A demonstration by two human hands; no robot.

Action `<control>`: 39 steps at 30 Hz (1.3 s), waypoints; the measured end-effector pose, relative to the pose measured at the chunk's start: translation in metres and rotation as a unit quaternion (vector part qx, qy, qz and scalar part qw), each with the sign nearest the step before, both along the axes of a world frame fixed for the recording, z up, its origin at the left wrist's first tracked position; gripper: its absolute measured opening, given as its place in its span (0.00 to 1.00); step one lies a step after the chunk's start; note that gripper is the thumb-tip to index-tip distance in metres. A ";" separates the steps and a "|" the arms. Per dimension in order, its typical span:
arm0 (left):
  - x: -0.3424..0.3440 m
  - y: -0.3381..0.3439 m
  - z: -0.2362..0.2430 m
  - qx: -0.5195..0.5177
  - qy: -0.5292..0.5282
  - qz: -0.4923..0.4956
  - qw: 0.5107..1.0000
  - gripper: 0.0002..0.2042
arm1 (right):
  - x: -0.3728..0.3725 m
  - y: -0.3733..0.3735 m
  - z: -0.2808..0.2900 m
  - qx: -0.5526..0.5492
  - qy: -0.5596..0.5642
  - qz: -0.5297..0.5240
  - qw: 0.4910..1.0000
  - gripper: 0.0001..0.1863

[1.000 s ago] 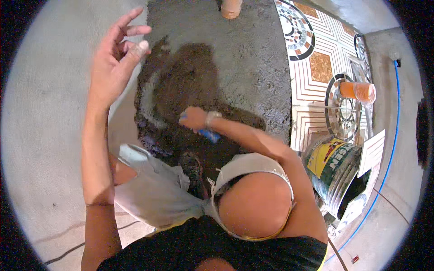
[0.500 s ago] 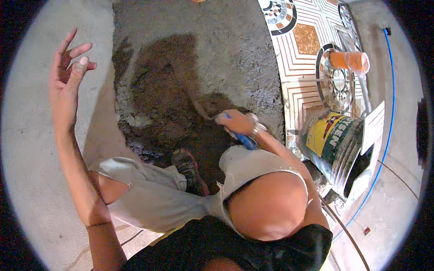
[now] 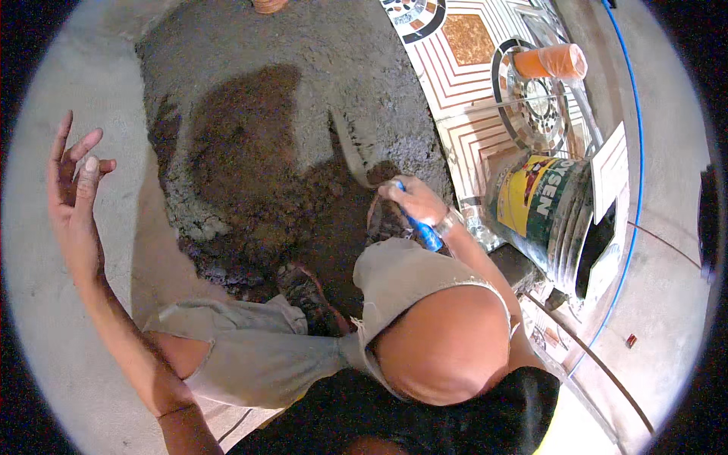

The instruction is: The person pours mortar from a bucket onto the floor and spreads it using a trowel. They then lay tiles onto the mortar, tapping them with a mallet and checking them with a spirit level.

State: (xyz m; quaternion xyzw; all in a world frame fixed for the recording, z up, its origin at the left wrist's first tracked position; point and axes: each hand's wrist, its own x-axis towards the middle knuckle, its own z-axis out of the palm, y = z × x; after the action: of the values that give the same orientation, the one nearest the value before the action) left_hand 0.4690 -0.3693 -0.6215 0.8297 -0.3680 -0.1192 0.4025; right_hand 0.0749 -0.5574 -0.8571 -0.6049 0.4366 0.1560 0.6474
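My right hand point(image 3: 415, 200) is closed round the blue handle of a trowel point(image 3: 427, 233), low over a bed of wet grey mortar point(image 3: 326, 83). The thin blade looks blurred and lies against the mortar ahead of my fingers, so its full shape is hard to make out. Out to the left, my left hand point(image 3: 78, 178) is raised above the pale concrete floor with its fingers apart, holding nothing. Darker patches of mortar, partly in shadow, spread between my two hands. My bent knees and a shoe point(image 3: 309, 299) are at the near edge of the bed.
Patterned tiles point(image 3: 466, 133) border the mortar on the right, with an orange pipe point(image 3: 550, 62) partly wrapped in plastic on them. A green bucket point(image 3: 531, 205) lies tipped, tile pieces point(image 3: 609, 178) at its mouth. A blue hose point(image 3: 635, 144) and brown cable point(image 3: 595, 360) run along the right.
The view has shifted, so most things sit further left. My right hand has moved the trowel over the mortar, and its blade shows more. My left hand stays raised with its fingers apart.
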 end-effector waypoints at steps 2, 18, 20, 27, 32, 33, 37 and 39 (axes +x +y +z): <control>-0.003 0.001 -0.001 0.012 -0.005 -0.034 0.999 0.27 | 0.008 0.014 0.009 -0.013 -0.026 -0.001 1.000 0.18; 0.001 0.006 -0.009 0.045 -0.003 -0.025 0.999 0.27 | -0.035 -0.007 -0.009 -0.247 0.038 -0.093 0.964 0.20; -0.002 0.003 -0.008 0.046 -0.020 -0.058 0.997 0.27 | -0.023 0.008 -0.012 0.086 0.038 -0.228 0.969 0.19; 0.000 0.000 -0.010 0.073 0.002 -0.041 0.996 0.27 | -0.001 0.017 0.024 -0.348 -0.004 0.120 0.930 0.15; 0.006 0.004 -0.013 0.047 0.017 -0.055 0.997 0.27 | -0.003 -0.045 0.061 -0.529 0.148 0.295 0.782 0.18; 0.007 0.005 -0.013 0.052 0.022 -0.036 0.998 0.27 | 0.001 -0.052 0.064 -0.509 0.169 0.304 0.787 0.18; 0.009 0.005 -0.014 0.063 0.007 -0.052 0.997 0.27 | 0.035 -0.067 0.071 -0.523 0.146 0.312 0.780 0.21; 0.009 0.004 -0.017 0.048 0.006 -0.063 0.997 0.27 | 0.044 -0.074 0.078 -0.560 0.153 0.367 0.727 0.21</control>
State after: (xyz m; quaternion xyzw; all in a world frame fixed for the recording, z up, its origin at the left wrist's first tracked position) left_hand 0.4784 -0.3656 -0.6387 0.8225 -0.4106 -0.1669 0.3563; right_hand 0.1193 -0.6312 -0.7791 -0.9385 0.2820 0.1988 0.0085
